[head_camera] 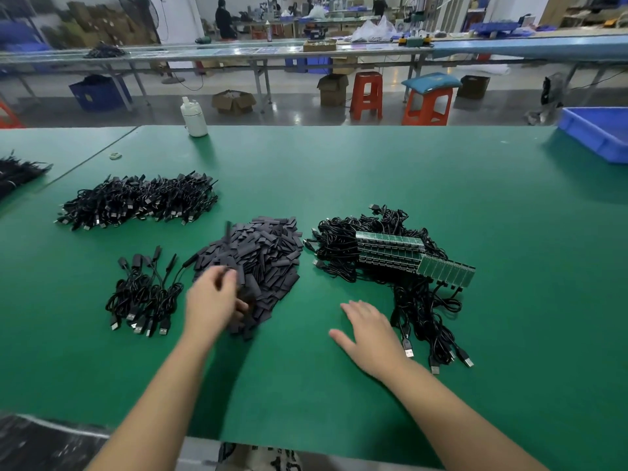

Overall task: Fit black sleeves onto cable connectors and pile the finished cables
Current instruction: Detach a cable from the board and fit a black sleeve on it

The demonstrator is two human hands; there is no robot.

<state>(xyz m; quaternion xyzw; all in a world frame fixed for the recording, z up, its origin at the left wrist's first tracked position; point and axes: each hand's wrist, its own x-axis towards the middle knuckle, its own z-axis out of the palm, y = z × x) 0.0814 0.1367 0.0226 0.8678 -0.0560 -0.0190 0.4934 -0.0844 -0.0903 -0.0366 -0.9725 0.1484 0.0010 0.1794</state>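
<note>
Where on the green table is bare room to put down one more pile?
Bare green mat lies beyond the heap of black sleeves, between the white bottle and the blue plastic bin. The near edge between both forearms is free too. Crowded: the middle band, from the small cable bundle to the cables with green boards.

Sleeve heap (258, 263) centre — sleeved cables (144, 295) left, bare-board cables (390, 263) right.

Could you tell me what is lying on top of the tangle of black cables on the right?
Rows of green circuit boards lie on top of the cable tangle. How the boards join the cables is hidden beneath them.
</note>
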